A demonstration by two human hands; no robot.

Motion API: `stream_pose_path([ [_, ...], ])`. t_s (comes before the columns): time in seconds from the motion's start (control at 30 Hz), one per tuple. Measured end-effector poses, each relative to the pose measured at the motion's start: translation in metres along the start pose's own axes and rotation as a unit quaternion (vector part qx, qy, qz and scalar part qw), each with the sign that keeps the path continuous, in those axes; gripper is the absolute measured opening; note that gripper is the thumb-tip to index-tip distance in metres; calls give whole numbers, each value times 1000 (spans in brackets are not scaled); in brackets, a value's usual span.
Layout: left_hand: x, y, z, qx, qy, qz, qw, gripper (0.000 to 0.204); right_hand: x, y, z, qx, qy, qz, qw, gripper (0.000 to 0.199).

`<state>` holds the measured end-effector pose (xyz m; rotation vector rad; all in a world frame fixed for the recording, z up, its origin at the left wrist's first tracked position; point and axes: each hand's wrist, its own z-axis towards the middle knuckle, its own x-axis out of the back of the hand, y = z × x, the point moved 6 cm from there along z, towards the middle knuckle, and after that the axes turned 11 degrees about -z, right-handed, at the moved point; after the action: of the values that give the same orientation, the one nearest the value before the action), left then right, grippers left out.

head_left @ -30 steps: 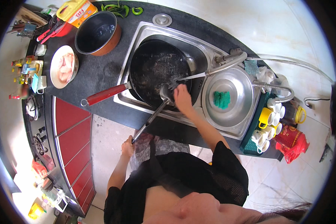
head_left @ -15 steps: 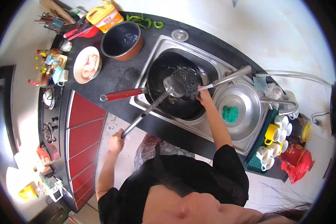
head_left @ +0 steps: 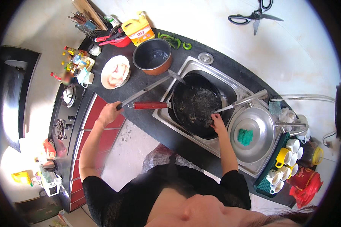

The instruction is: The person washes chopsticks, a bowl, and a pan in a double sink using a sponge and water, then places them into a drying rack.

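Note:
A black wok [head_left: 191, 117] with a red handle [head_left: 151, 105] sits in the left sink basin, its handle reaching out over the counter. My left hand [head_left: 109, 113] is closed round the dark grip end of a long metal wok spatula [head_left: 146, 90]. The spatula's blade is raised beside the wok's far left rim. Over the wok's right side is my right hand [head_left: 217, 123], its fingers drawn together; what they hold, if anything, is hard to make out. A thin white streak runs from the metal tap spout [head_left: 251, 100] down to those fingers.
A green cloth [head_left: 245, 137] lies in the round right basin [head_left: 267, 145]. Cups [head_left: 284, 157] crowd a green rack at right. Left of the sink stand a brown pot [head_left: 155, 70], a white bowl of pale meat [head_left: 106, 78] and a yellow jug [head_left: 137, 31]. Scissors [head_left: 257, 16] hang above.
My left hand has lifted the spatula out of the wok and moved it up and to the left. My right hand stays at the wok's right side. The whole view has shifted.

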<state>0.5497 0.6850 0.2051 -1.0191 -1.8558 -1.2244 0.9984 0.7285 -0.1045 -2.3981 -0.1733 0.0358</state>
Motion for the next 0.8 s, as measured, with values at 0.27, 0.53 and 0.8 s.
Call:
stream_pose_path([
  [0.27, 9, -29, 58, -44, 30, -111, 992, 22, -21, -13, -23, 19, 36, 25, 999, 16],
  [0.53, 47, -102, 61, 50, 30, -122, 991, 33, -26, -6, -24, 23, 164, -48, 985, 24],
  [0.8, 41, -103, 130, -45, -24, -98, 994, 33, -97, -139, -79, 295, 290, -412, 812, 21],
])
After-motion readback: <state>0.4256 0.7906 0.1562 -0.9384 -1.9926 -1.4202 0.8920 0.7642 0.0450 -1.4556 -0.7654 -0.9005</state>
